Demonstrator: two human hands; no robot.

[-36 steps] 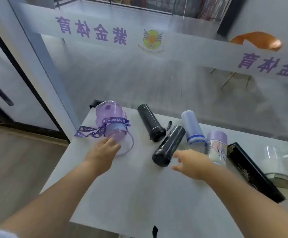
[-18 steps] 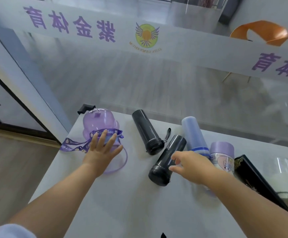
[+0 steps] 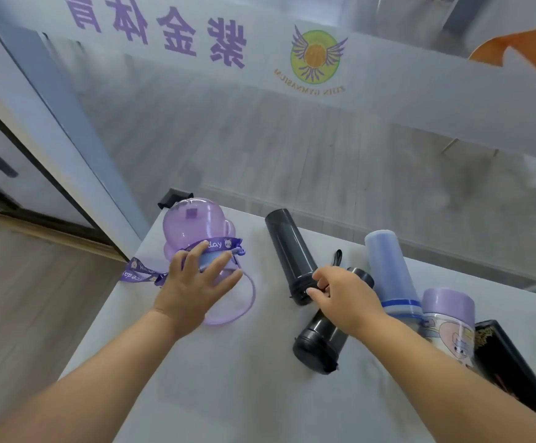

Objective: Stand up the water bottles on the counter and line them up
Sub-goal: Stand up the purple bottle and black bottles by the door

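On the pale grey bench (image 3: 196,372) every bottle lies flat. The left hand (image 3: 193,289) rests spread wide over the cap end of the round translucent purple bottle (image 3: 193,225) at far left, its base pointing away. The right hand (image 3: 346,298) pinches the near cap end of a slim black cylindrical flask (image 3: 287,244), whose long axis runs away and slightly left. A second black flask (image 3: 321,340) lies under that wrist.
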